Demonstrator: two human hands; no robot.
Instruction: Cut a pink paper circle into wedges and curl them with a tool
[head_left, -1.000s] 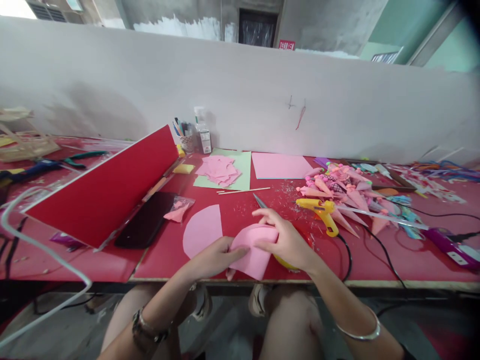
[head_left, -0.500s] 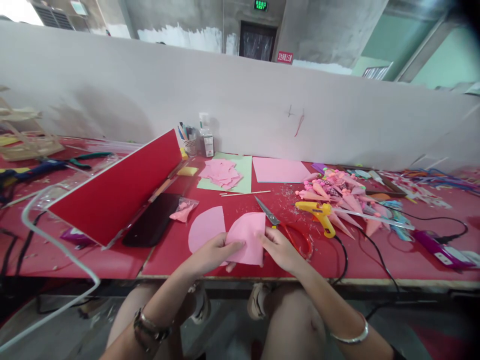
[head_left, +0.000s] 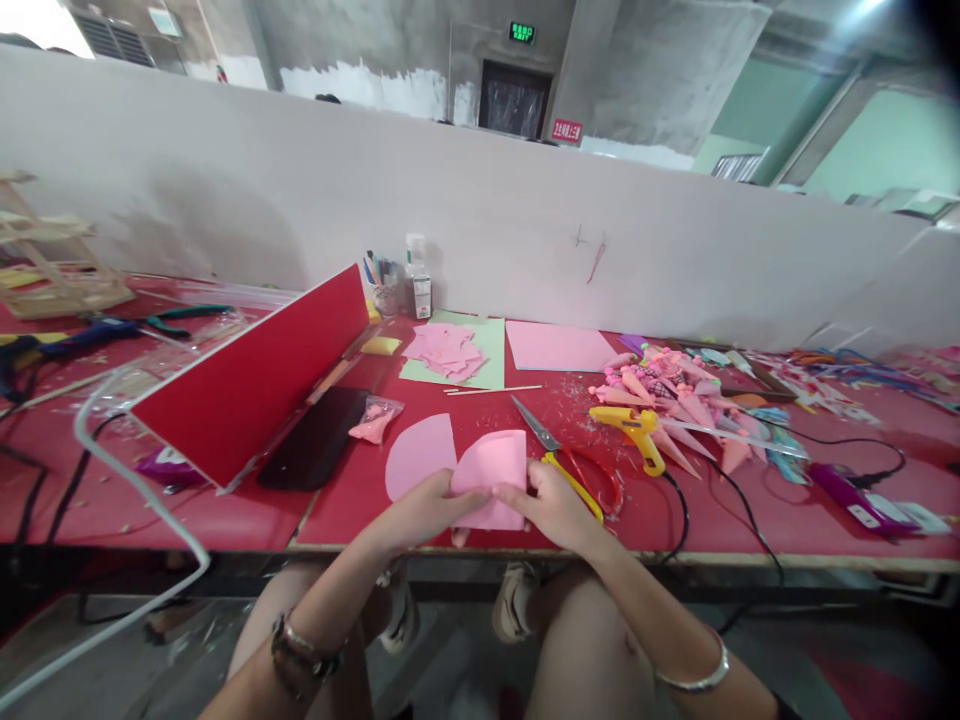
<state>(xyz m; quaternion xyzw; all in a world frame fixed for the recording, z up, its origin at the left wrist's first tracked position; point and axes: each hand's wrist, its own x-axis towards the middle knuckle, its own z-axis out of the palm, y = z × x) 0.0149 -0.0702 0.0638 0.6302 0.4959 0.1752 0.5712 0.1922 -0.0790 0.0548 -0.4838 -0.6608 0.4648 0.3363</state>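
On the red desk [head_left: 352,520], a heap of already formed pink cones [head_left: 679,395] lies right of the scissors [head_left: 538,428], while a pink half-disc [head_left: 420,455], cut but flat and unrolled, rests to their left. Nearer the scissors, the left hand [head_left: 424,510] and right hand [head_left: 559,508] both pinch a folded-over pink sheet [head_left: 495,458], bent but seemingly neither rolled into a cone nor fastened.

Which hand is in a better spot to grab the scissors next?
Probably the right: the scissors lie just beside the right hand. The left hand is farther off. Both hold the pink sheet, though, so neither is free.
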